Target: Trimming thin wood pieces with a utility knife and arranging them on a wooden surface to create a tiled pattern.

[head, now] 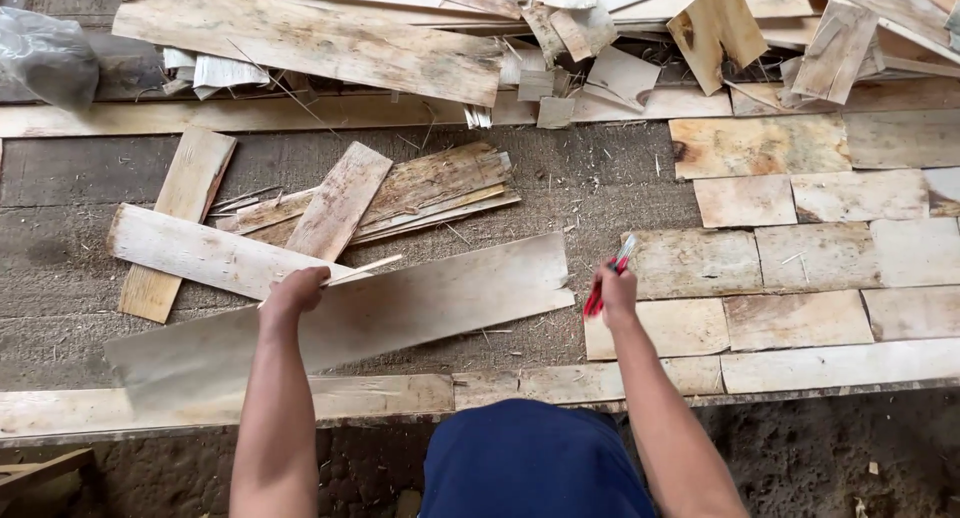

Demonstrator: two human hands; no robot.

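My left hand is closed over the upper edge of a long, pale, thin sheet of wood veneer and pinches a narrow pale sliver of wood that juts out to the right. The sheet lies slantwise across the grey, dust-strewn workbench, its left end lower and blurred, its right end ragged and just beside my right hand, which is wrapped shut around a red-handled utility knife with the blade pointing up and away from me. I judge the veneer light and springy but brittle — likely to split along the grain if I lift it by a corner, so the long edge near its middle seems the safer hold. To the right, squarish pale veneer patches lie edge to edge in rows; behind the sheet sit loose weathered strips, and a jumble of broken offcuts is heaped along the far side. The bench is rough and littered with splinters, rimmed by a pale front board — below it, bare dirt floor.
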